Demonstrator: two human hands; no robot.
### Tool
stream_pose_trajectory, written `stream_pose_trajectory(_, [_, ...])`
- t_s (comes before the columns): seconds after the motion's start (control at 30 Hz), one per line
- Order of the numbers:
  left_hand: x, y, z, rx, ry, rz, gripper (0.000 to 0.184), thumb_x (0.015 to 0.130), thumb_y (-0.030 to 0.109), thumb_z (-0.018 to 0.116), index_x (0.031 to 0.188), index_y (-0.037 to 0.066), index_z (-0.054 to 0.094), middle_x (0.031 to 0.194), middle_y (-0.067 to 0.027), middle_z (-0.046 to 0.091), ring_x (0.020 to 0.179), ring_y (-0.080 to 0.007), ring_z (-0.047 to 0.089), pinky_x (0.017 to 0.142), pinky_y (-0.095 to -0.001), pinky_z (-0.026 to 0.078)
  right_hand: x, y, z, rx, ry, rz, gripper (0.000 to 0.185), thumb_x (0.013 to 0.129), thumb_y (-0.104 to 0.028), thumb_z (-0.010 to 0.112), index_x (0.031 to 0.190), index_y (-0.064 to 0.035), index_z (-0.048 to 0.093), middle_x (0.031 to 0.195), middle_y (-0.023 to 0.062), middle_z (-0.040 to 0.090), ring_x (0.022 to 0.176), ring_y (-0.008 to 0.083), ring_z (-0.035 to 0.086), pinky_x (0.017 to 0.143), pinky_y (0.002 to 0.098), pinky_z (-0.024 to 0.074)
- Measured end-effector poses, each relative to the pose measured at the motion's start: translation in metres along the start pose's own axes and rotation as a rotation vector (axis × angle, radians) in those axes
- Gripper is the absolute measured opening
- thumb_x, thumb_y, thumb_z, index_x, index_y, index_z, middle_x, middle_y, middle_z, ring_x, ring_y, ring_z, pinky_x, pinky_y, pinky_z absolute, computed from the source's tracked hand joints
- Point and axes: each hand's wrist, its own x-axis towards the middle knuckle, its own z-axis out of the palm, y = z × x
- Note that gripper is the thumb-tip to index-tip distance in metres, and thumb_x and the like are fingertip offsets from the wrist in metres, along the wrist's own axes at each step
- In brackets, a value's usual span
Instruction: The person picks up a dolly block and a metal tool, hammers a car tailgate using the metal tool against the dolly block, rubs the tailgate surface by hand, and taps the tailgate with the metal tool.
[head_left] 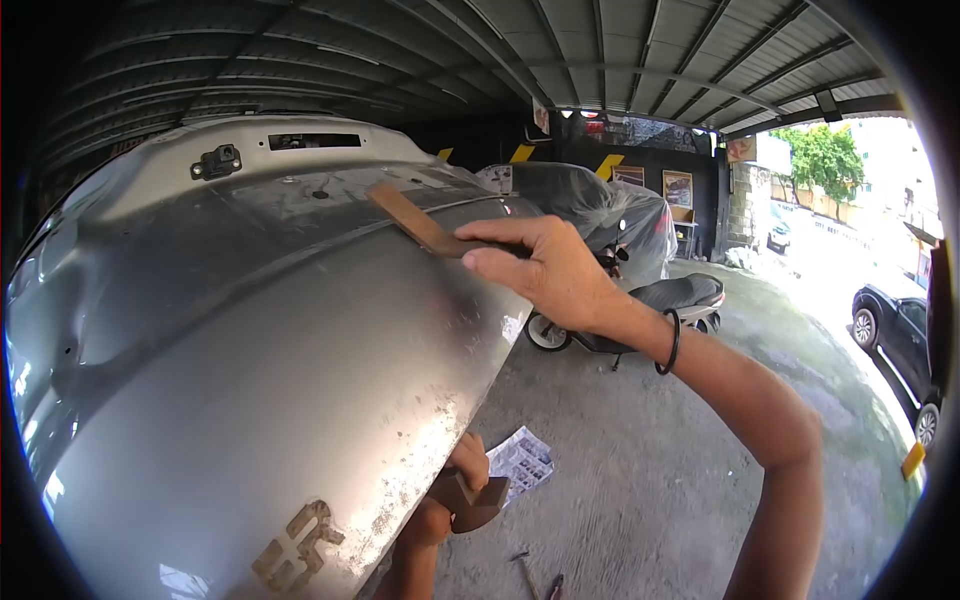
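My right hand (545,265) is closed round the dark handle of a body slapper (405,215), a flat, rust-brown metal bar. Its blade reaches left over the upper edge of a dented silver car panel (250,380); whether it touches the metal I cannot tell. Low down, beside the panel's right edge, my left hand (468,462) grips a dark, angular metal block (478,505), like a dolly block. Part of that hand is hidden behind the block and the panel. Bare, scuffed patches run along the panel's edge near raised letters (300,548).
A sheet of newspaper (522,462) and a hammer (525,570) lie on the concrete floor (640,470). Beyond the panel stand a scooter (650,305) and a plastic-covered vehicle (570,185). A dark pickup (893,320) is parked outside at right.
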Motion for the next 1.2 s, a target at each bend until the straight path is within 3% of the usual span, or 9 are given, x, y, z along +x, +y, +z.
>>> stream_pose_trajectory(0.3, [-0.021, -0.004, -0.010, 0.019, 0.298, -0.325, 0.003, 0.059, 0.003, 0.048, 0.060, 0.001, 0.050, 0.057, -0.0064, 0.046, 0.055, -0.0162, 0.041, 0.062, -0.0323, 0.032, -0.005, 0.005, -0.010, -0.014, 0.025, 0.077, 0.038, 0.089, -0.025, 0.063, 0.114, 0.0035, 0.064, 0.087, 0.0139, 0.069, 0.075, 0.0123, 0.060, 0.069, 0.0269, 0.0487])
stream_pose_trajectory(0.47, [-0.009, 0.008, 0.005, 0.086, 0.125, -0.049, 0.004, 0.059, 0.004, 0.047, 0.059, 0.002, 0.050, 0.057, -0.0063, 0.046, 0.056, -0.0163, 0.042, 0.064, -0.0331, 0.033, -0.014, 0.013, -0.003, -0.136, 0.019, 0.114, 0.041, 0.090, -0.026, 0.064, 0.117, 0.0046, 0.063, 0.090, 0.0103, 0.069, 0.078, 0.0096, 0.057, 0.072, 0.0255, 0.0477])
stream_pose_trajectory(0.5, [-0.014, -0.001, -0.004, 0.088, 0.125, -0.046, 0.004, 0.059, 0.004, 0.047, 0.059, 0.002, 0.050, 0.057, -0.0063, 0.046, 0.056, -0.0163, 0.042, 0.064, -0.0331, 0.033, -0.019, 0.017, -0.001, -0.149, 0.079, -0.044, 0.037, 0.088, -0.026, 0.062, 0.112, 0.0023, 0.067, 0.078, 0.0158, 0.069, 0.068, 0.0157, 0.063, 0.067, 0.0304, 0.0500])
stream_pose_trajectory(0.57, [-0.029, -0.011, -0.020, 0.110, 0.310, -0.298, 0.005, 0.059, 0.005, 0.046, 0.060, 0.001, 0.050, 0.057, -0.0062, 0.046, 0.056, -0.0163, 0.042, 0.064, -0.0329, 0.033, -0.011, 0.014, -0.014, -0.122, 0.060, 0.119, 0.038, 0.088, -0.027, 0.062, 0.113, 0.0021, 0.066, 0.083, 0.0177, 0.069, 0.074, 0.0188, 0.065, 0.073, 0.0315, 0.0504])
stream_pose_trajectory(0.67, [-0.022, -0.001, -0.008, 0.072, 0.212, -0.195, 0.005, 0.059, 0.005, 0.046, 0.060, 0.001, 0.050, 0.057, -0.0064, 0.047, 0.056, -0.0165, 0.042, 0.064, -0.0331, 0.033, -0.005, 0.009, -0.015, -0.117, 0.076, 0.306, 0.039, 0.088, -0.027, 0.062, 0.115, 0.0015, 0.066, 0.091, 0.0194, 0.070, 0.081, 0.0222, 0.067, 0.079, 0.0323, 0.0504])
stream_pose_trajectory(0.77, [-0.007, 0.008, 0.005, 0.010, 0.063, -0.030, 0.005, 0.060, 0.005, 0.046, 0.060, 0.001, 0.050, 0.058, -0.0067, 0.047, 0.056, -0.0167, 0.043, 0.064, -0.0333, 0.033, -0.010, 0.027, -0.005, -0.124, 0.040, -0.054, 0.036, 0.088, -0.025, 0.062, 0.112, 0.0020, 0.066, 0.083, 0.0146, 0.070, 0.070, 0.0175, 0.064, 0.068, 0.0301, 0.0498])
stream_pose_trajectory(0.9, [-0.009, 0.014, 0.011, 0.051, 0.113, -0.051, 0.004, 0.060, 0.004, 0.047, 0.059, 0.001, 0.050, 0.057, -0.0071, 0.047, 0.056, -0.0169, 0.043, 0.063, -0.0334, 0.032, 0.008, 0.008, -0.013, -0.129, 0.100, 0.268, 0.038, 0.087, -0.026, 0.063, 0.114, -0.0004, 0.066, 0.091, 0.0173, 0.071, 0.076, 0.0209, 0.067, 0.073, 0.0323, 0.0510])
stream_pose_trajectory(1.03, [-0.005, 0.021, 0.013, 0.000, 0.119, -0.070, 0.004, 0.062, 0.001, 0.047, 0.060, 0.001, 0.050, 0.057, -0.0071, 0.047, 0.056, -0.0172, 0.042, 0.063, -0.0335, 0.032, -0.003, 0.009, -0.005, -0.130, 0.015, 0.000, 0.038, 0.086, -0.027, 0.063, 0.112, 0.0010, 0.066, 0.089, 0.0184, 0.070, 0.076, 0.0234, 0.067, 0.073, 0.0332, 0.0514])
stream_pose_trajectory(1.2, [-0.011, 0.018, 0.007, 0.060, 0.107, -0.027, 0.004, 0.063, 0.004, 0.049, 0.061, 0.001, 0.050, 0.059, -0.0069, 0.047, 0.055, -0.0174, 0.042, 0.061, -0.0341, 0.033, 0.007, 0.007, -0.001, -0.146, 0.154, 0.171, 0.039, 0.086, -0.027, 0.064, 0.114, 0.0008, 0.066, 0.091, 0.0198, 0.070, 0.078, 0.0255, 0.068, 0.075, 0.0336, 0.0515])
